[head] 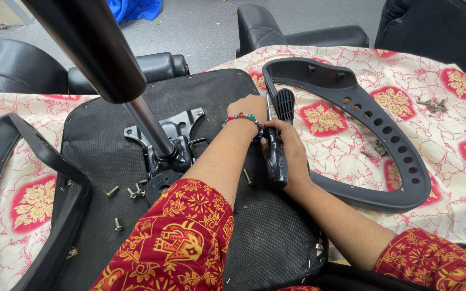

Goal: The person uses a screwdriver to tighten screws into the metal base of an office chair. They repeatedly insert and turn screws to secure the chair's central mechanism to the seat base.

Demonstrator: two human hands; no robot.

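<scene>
An upturned black chair seat [109, 140] lies on a table under a patterned cloth. My right hand [289, 153] grips the black handle of a screwdriver [276, 167], whose shaft points away from me along the seat's right edge. My left hand [246, 108], with a beaded bracelet at the wrist, rests on the seat right beside the shaft and the ribbed end of a black armrest [284, 102]. Its fingers are hidden behind the hand. The looped armrest [400, 156] lies on the cloth to the right.
The chair's metal column [90, 48] rises from a bracket plate [165, 137] at the seat's middle. Loose screws [130, 191] lie on the seat, more screws [432, 104] on the cloth at far right. A second armrest [60, 178] lies left. Black chairs stand behind the table.
</scene>
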